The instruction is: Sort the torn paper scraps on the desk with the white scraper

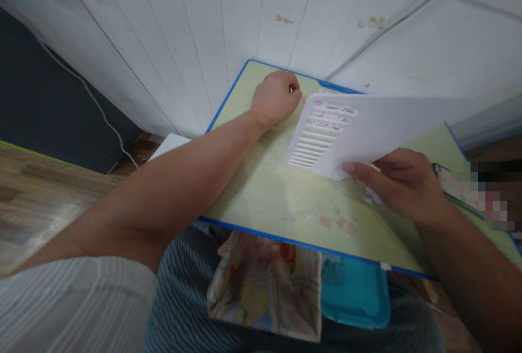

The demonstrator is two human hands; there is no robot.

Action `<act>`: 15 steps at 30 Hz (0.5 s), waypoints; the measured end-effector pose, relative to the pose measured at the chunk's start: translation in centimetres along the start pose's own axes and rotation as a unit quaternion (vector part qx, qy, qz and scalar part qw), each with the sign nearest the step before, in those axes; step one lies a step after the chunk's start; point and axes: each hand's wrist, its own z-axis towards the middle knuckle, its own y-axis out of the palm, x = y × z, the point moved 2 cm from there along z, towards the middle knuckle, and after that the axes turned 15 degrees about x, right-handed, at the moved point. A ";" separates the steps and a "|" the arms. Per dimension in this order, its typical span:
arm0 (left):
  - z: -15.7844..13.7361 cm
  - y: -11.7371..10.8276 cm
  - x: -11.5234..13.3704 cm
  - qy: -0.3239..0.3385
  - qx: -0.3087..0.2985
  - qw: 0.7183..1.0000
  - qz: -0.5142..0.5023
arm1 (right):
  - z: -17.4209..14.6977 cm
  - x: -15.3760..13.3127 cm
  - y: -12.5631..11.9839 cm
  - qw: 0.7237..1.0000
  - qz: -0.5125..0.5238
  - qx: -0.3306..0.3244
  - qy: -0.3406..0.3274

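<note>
My right hand [402, 184] grips a white slotted panel [379, 124] by its lower edge, thumb on the near face. The panel stands tilted above a yellow-green table [253, 179] with blue edging. Parallel slots line its left end, and pinkish-white bits show at the upper ones. Beyond the panel's left edge, my left hand [279, 97] is closed with curled fingers near the table's far side. Whatever its fingertips may pinch is too small to make out. Small pinkish squares [341, 223] lie near the front edge, with whitish scraps [371, 196] below my right hand.
Behind the table rises a white plank wall [204, 26] with a cable [391, 24] running down it. A phone-like device [460, 187], partly pixelated, lies at the right. On my lap are a patterned cloth [269, 293] and a turquoise plastic container [359, 293], both below the front edge.
</note>
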 end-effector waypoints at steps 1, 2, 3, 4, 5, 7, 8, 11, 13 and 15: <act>0.0 0.0 0.0 0.001 0.001 1.000 0.004 | -0.1 0.1 0.1 1.000 -0.012 0.004 -0.013; 0.0 0.0 0.0 0.004 0.002 1.000 0.008 | -0.1 0.0 0.3 0.999 -0.021 0.002 -0.026; 0.0 0.0 0.0 0.007 0.003 1.000 0.012 | -0.1 -0.1 0.4 0.999 -0.026 -0.005 -0.036; 0.0 0.1 0.0 0.008 0.003 1.000 0.013 | -0.2 -0.3 0.6 0.999 -0.027 -0.011 -0.045; 0.0 0.1 0.0 0.008 0.002 1.000 0.012 | -0.2 -0.5 0.7 0.998 -0.024 -0.014 -0.052; 0.1 0.1 0.0 0.003 0.000 1.000 0.002 | -0.1 -0.9 0.9 0.997 -0.018 -0.032 -0.062; 0.1 0.2 -0.1 -0.001 0.000 1.000 -0.003 | 0.0 -1.0 1.0 0.996 -0.012 -0.044 -0.070; 0.1 0.2 -0.2 -0.006 -0.002 1.000 -0.018 | 0.5 -1.2 0.8 0.990 0.008 -0.089 -0.105; 0.1 0.3 -0.2 -0.009 -0.003 1.000 -0.024 | 0.8 -1.1 0.4 0.984 0.025 -0.123 -0.129; 0.1 0.2 -0.2 -0.010 -0.005 1.000 -0.024 | 1.1 -1.0 0.0 0.977 0.041 -0.157 -0.139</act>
